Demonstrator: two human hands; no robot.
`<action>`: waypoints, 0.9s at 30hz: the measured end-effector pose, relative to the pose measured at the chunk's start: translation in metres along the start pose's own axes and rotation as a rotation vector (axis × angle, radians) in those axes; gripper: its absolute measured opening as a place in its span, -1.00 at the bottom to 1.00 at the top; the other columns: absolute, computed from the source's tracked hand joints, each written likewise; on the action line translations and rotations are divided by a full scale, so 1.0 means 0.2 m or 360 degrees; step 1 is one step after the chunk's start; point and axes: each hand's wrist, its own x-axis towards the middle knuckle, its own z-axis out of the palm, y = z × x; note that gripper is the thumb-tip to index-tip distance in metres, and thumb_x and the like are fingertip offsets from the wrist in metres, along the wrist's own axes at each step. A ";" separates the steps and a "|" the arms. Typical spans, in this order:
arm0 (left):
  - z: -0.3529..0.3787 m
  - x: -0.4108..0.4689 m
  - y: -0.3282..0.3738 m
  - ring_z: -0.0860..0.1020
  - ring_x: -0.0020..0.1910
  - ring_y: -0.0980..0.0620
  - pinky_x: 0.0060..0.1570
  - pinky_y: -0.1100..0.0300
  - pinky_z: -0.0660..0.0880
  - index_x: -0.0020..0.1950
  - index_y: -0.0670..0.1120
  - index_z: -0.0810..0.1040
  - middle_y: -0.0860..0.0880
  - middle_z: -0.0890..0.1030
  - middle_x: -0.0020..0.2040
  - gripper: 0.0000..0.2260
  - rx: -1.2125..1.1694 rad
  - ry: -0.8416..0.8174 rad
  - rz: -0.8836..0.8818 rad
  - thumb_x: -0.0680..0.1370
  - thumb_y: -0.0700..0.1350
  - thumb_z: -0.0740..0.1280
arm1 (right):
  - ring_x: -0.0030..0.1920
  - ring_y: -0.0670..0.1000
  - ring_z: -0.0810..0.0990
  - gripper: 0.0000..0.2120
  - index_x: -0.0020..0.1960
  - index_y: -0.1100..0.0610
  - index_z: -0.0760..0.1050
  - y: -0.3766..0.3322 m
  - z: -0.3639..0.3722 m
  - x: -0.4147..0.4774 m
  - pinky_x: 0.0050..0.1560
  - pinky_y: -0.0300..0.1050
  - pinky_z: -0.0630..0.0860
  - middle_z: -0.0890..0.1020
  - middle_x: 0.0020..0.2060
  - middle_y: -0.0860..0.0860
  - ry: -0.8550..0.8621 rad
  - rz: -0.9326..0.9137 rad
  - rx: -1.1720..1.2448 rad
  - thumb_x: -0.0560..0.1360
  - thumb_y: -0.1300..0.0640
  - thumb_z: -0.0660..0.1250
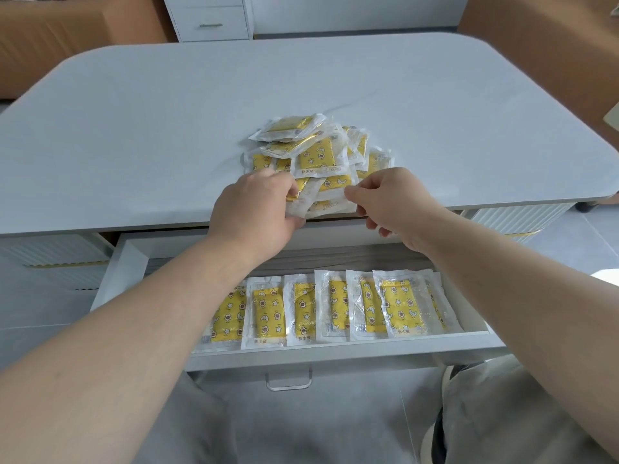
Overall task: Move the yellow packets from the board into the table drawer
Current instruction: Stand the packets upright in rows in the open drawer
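Yellow packets [316,155]: left hand [254,212] grips several, right hand [392,199] pinches one corner; lift cleanly, lay them flat in the drawer [335,351].

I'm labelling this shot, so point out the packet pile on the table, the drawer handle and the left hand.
packet pile [316,155], head view, yellow face of an upper packet.
drawer handle [288,386], head view, bottom bar of the loop.
left hand [254,212], head view, back of the hand.

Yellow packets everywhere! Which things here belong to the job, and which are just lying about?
Job: yellow packets piled on the table, left hand and right hand gripping some; open drawer; row of packets in it.
Lying about: white cabinet, brown furniture behind.
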 end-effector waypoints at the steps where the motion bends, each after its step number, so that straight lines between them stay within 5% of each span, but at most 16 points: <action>1: 0.00 0.00 0.00 0.53 0.11 -0.03 -0.04 0.11 0.46 0.22 0.03 0.57 0.05 0.57 0.12 -0.66 -0.0001 0.0000 -0.0005 0.49 0.09 0.49 | -0.46 -0.04 0.51 -0.78 -0.08 0.17 0.60 0.00 0.00 0.00 -0.47 -0.22 0.42 0.62 -0.34 0.01 -0.0003 0.0063 0.0015 0.61 0.03 0.32; 10: -0.02 -0.01 -0.02 0.54 0.05 -0.05 -0.11 0.09 0.48 0.06 0.03 0.56 0.04 0.57 0.08 -0.84 0.0032 0.0043 -0.0091 0.52 -0.07 0.47 | -0.45 -0.03 0.53 -0.68 -0.03 0.20 0.65 -0.02 -0.03 0.00 -0.45 -0.22 0.41 0.67 -0.32 0.01 0.0003 0.0242 0.0068 0.62 -0.05 0.31; 15: -0.02 -0.01 -0.01 0.53 0.01 -0.03 -0.17 0.13 0.43 -0.02 0.03 0.59 0.04 0.58 0.04 -0.93 0.0033 0.0061 -0.0099 0.54 -0.11 0.44 | -0.48 -0.09 0.46 -0.84 -0.03 0.18 0.65 -0.02 -0.02 -0.01 -0.51 -0.27 0.39 0.66 -0.39 -0.04 -0.0032 0.0180 0.0418 0.59 0.09 0.38; 19: -0.03 -0.01 -0.02 0.52 -0.02 -0.03 -0.19 0.13 0.38 -0.09 0.02 0.60 0.05 0.56 -0.01 -0.95 -0.0051 0.0110 -0.0126 0.57 -0.10 0.41 | -0.50 0.00 0.42 -0.86 -0.17 0.17 0.54 -0.07 -0.05 -0.02 -0.49 -0.23 0.35 0.66 -0.38 0.04 0.0097 0.0161 0.0825 0.50 0.18 0.24; 23: -0.03 0.01 -0.03 0.48 -0.06 0.02 -0.13 0.16 0.34 -0.05 -0.03 0.55 0.07 0.48 0.00 -0.95 -0.0246 0.0190 -0.0155 0.60 -0.11 0.37 | -0.44 0.08 0.60 -0.84 -0.14 0.14 0.48 -0.08 -0.08 -0.03 -0.39 -0.17 0.48 0.69 -0.35 0.01 0.0246 0.0202 0.0896 0.49 0.15 0.14; 27: -0.04 0.02 -0.01 0.49 -0.02 0.04 -0.08 0.21 0.35 0.01 -0.05 0.45 0.02 0.52 0.06 -0.95 -0.0410 0.0300 -0.0069 0.65 -0.12 0.29 | -0.33 0.10 0.72 -0.80 -0.04 0.10 0.56 -0.05 -0.06 -0.04 -0.35 -0.14 0.57 0.72 -0.22 0.05 0.0091 0.0337 0.0921 0.58 0.03 0.21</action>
